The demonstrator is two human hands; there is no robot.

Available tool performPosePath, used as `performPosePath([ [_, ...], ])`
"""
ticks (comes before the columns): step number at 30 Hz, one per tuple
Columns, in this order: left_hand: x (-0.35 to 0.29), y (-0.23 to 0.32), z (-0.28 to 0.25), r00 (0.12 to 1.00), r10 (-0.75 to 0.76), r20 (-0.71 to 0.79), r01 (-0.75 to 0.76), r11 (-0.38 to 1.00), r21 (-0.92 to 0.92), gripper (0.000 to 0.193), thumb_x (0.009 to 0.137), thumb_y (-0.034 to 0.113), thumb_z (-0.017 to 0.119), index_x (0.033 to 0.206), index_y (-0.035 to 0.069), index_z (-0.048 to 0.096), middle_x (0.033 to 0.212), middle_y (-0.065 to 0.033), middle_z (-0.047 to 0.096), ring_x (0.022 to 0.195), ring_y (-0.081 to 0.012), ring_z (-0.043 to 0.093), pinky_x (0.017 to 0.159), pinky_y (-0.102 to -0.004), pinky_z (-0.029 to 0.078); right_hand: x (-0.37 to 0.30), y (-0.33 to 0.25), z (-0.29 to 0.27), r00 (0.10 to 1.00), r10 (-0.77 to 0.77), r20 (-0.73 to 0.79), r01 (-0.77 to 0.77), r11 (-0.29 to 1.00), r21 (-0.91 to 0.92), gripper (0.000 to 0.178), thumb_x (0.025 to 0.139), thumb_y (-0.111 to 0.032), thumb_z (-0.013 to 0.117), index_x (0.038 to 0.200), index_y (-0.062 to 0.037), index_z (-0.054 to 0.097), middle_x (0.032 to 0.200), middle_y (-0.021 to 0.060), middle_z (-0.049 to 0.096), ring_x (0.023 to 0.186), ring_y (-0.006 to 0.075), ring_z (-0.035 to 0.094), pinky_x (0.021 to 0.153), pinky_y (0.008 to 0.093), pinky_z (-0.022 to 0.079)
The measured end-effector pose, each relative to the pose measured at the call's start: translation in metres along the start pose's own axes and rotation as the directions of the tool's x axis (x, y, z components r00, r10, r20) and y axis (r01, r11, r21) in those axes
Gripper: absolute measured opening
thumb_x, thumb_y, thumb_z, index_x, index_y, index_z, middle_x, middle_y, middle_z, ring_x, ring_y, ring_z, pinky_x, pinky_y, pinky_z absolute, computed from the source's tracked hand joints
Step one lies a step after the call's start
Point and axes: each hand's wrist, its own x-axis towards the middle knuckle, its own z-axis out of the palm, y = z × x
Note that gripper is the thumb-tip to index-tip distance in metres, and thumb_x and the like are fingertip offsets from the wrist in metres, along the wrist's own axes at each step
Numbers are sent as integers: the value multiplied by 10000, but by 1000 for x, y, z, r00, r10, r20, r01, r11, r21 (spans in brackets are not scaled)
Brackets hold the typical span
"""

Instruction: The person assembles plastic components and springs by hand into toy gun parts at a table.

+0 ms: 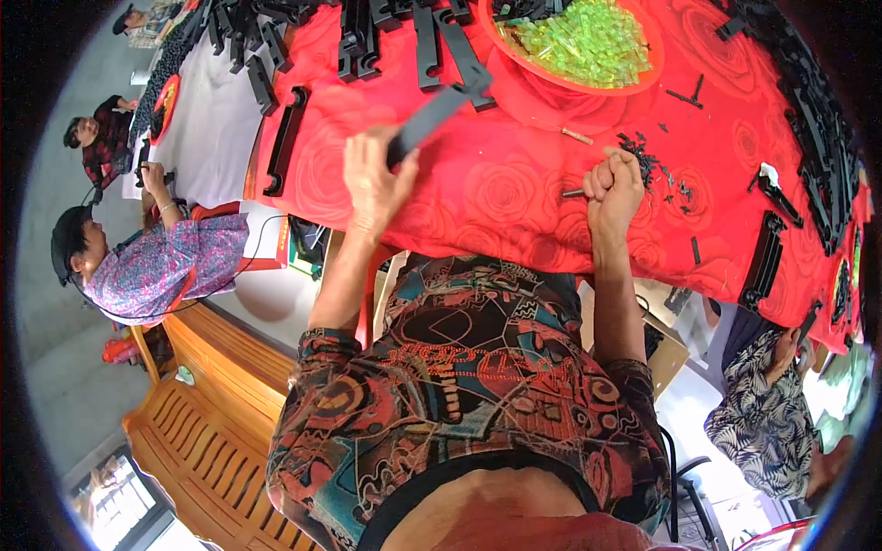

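Left grip (370,184) closed on a bar (430,121); right grip (614,190) clenched a rod (573,194); scraps (639,150) crowded it mid-right; a bowl (656,57) stood upper right.

Bright light, strongly bent edges

Single wide fisheye view from the person's head, facing down at the counter (469,188).
It looks from above the person's own patterned shirt (469,367), which fills the near middle and sits closest; the left fingers (366,151) and right fingers (614,170) show farther off, over the counter. The wide field also takes in a seated co-worker (175,266) on the left, a slatted wooden seat (207,455) near left, and straight edges bowing toward a dark round rim.
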Motion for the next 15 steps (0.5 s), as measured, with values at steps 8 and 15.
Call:
performPosePath([
  [8,-5,40,32,928,234,291,-247,969,6,387,699,193,708,1028,64,551,1088,-133,520,910,-292,519,786,-403,425,-5,2,1,999,-44,-9,44,999,12,80,917,-57,435,905,-27,509,532,-24,300,395,75,260,382,251,261],
  [15,-12,45,25,881,327,341,-303,945,-125,318,712,98,564,1028,73,571,1121,-123,520,988,-289,522,866,-404,409,-3,-1,4,999,-26,-43,26,1000,-4,79,914,-56,434,897,-25,505,531,-25,294,389,76,254,376,255,258],
])
